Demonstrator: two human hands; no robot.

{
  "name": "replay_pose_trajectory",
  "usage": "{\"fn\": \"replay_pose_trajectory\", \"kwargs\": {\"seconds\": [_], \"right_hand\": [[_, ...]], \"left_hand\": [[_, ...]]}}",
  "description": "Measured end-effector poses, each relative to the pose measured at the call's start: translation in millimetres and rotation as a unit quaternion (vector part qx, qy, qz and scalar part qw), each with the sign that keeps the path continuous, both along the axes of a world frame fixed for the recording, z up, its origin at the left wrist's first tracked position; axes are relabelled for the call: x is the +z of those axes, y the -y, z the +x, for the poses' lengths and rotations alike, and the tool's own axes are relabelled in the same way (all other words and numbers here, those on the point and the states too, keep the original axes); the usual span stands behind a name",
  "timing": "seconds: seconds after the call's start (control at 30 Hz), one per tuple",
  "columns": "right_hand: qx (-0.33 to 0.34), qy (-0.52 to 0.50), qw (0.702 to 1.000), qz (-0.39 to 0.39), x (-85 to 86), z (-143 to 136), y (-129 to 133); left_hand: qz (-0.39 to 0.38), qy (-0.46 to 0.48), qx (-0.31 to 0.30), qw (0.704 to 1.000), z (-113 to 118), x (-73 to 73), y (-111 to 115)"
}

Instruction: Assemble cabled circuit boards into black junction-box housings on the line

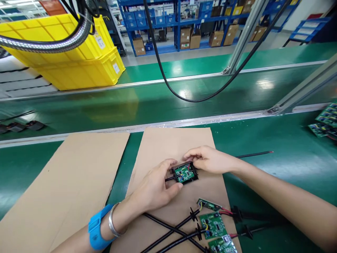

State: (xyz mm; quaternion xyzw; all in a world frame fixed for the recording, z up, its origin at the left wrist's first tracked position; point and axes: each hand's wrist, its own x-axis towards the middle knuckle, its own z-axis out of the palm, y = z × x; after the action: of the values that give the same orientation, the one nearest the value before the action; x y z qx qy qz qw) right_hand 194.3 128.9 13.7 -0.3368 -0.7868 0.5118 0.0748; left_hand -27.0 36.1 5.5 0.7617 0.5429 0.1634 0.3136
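Note:
A green circuit board (pixel 185 172) sits inside a small black housing (pixel 195 175) on the cardboard sheet. My left hand (pixel 159 184), with a blue band and a silver bangle at its wrist, grips the housing's left end, thumb along the near edge and fingers at the far edge. A black cable leaves the housing beneath that hand. At the far right corner, my right hand (pixel 205 159) has its fingers bent and pressed against the housing, fingertips partly hidden. Nearer to me lie several loose boards (pixel 213 225) with black cables (pixel 181 225) and red wires.
Another cardboard sheet (pixel 79 175) lies to the left. Yellow bins (pixel 79 66) stand behind the metal rail (pixel 168 124). A black cable (pixel 192 100) hangs in a loop ahead, near a slanted metal post (pixel 302 88). More boards (pixel 328 119) lie at the far right.

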Motion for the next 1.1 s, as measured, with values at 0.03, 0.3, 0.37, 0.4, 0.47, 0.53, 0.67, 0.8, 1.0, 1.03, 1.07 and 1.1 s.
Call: {"fn": "replay_pose_trajectory", "kwargs": {"seconds": [0.03,0.3,0.37,0.4,0.47,0.53,0.67,0.8,1.0,1.03,1.07,1.1], "right_hand": [[-0.004,-0.001,1.0,-0.006,-1.0,1.3,0.0],[0.024,-0.007,0.999,0.027,-4.1,1.9,3.8],[0.02,0.001,0.999,0.041,-4.2,1.9,4.2],[0.019,0.004,0.999,0.048,-4.6,1.9,4.2],[0.022,0.005,0.998,0.062,-5.5,2.2,4.1],[0.024,0.007,0.997,0.078,-5.7,3.8,4.4],[0.003,0.034,0.988,0.154,-0.8,17.0,9.1],[-0.008,0.064,0.976,0.206,3.0,39.8,19.7],[0.0,0.105,0.957,0.27,-15.6,64.9,28.6],[-0.001,0.111,0.953,0.282,-19.0,67.5,28.5],[-0.002,0.114,0.95,0.291,-21.6,69.3,28.2],[-0.002,0.114,0.948,0.298,-23.1,70.2,28.1]], "left_hand": [[0.007,0.0,0.001,1.0,1.9,-0.9,-0.9],[-0.001,0.002,0.021,1.0,15.2,-4.7,-11.8],[-0.011,-0.014,0.02,1.0,18.2,-4.1,-13.7],[-0.014,-0.022,0.019,0.999,19.7,-3.8,-14.3],[-0.01,-0.038,0.016,0.999,22.1,-3.7,-15.1],[-0.002,-0.059,0.008,0.998,21.8,-3.6,-15.7],[0.058,-0.098,0.01,0.993,5.2,1.4,-16.7],[0.094,-0.093,0.01,0.991,-22.6,11.1,-10.2],[0.074,-0.09,-0.017,0.993,-39.8,1.9,8.0],[0.079,-0.091,-0.013,0.993,-40.7,-2.0,9.3],[0.085,-0.091,-0.008,0.992,-41.5,-5.6,9.8],[0.092,-0.091,-0.003,0.992,-42.0,-8.6,9.8]]}}
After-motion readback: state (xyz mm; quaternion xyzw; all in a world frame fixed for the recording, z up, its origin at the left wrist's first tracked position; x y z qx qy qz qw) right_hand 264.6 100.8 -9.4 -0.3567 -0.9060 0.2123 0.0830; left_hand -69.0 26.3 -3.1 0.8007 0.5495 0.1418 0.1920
